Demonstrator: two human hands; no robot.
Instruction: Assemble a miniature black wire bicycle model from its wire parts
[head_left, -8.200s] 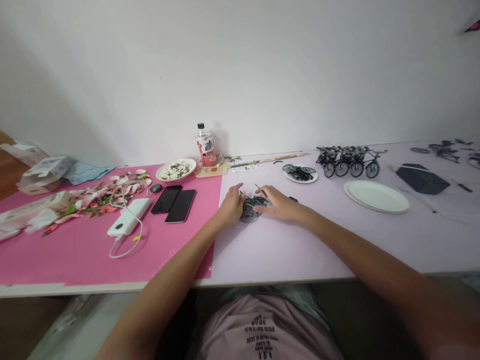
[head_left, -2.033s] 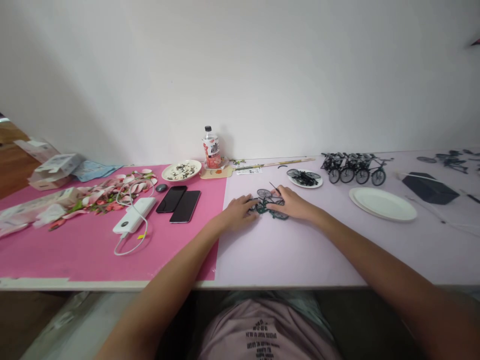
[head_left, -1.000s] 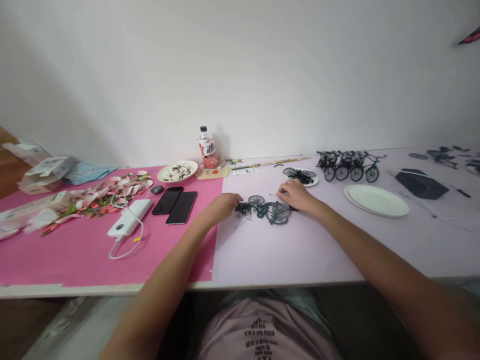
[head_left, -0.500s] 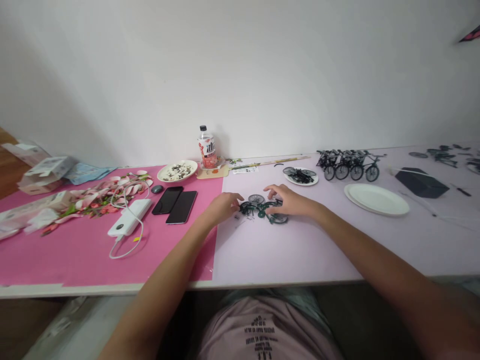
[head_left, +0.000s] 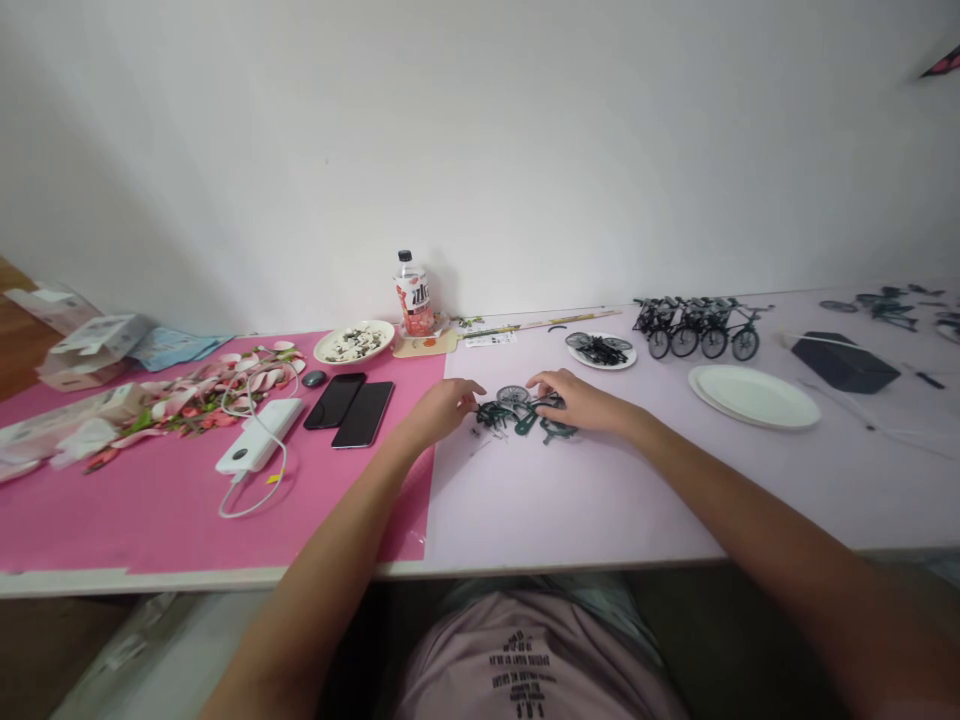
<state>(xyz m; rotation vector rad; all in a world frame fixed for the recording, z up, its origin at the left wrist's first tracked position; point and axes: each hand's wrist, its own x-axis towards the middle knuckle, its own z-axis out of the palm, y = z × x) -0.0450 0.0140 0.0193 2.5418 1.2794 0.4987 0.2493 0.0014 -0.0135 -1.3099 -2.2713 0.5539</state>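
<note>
Small dark green toy bicycle parts (head_left: 525, 422) lie in a loose cluster on the pale lilac tabletop, with a grey spoked wheel (head_left: 513, 396) at their far side. My left hand (head_left: 448, 408) is at the cluster's left edge, fingers bent and slightly apart, with nothing visible in them. From the right, my right hand (head_left: 579, 402) reaches over the parts. Its thumb and forefinger are spread around some of them; the other fingers are mostly hidden. Tiny loose pieces (head_left: 475, 436) lie below the left fingertips.
Several assembled toy bicycles (head_left: 697, 328) stand behind on the right. Nearby are a plate of black parts (head_left: 600, 352), white plates (head_left: 757, 397) and a dark block (head_left: 844, 362). Leftward lie phones (head_left: 363, 415), a power bank (head_left: 259, 436), a bottle (head_left: 415, 298) and pink petals (head_left: 217, 390).
The parts under my right hand have shifted; a wheel that showed below its thumb is no longer plainly visible there. My left hand has moved slightly up and left.
</note>
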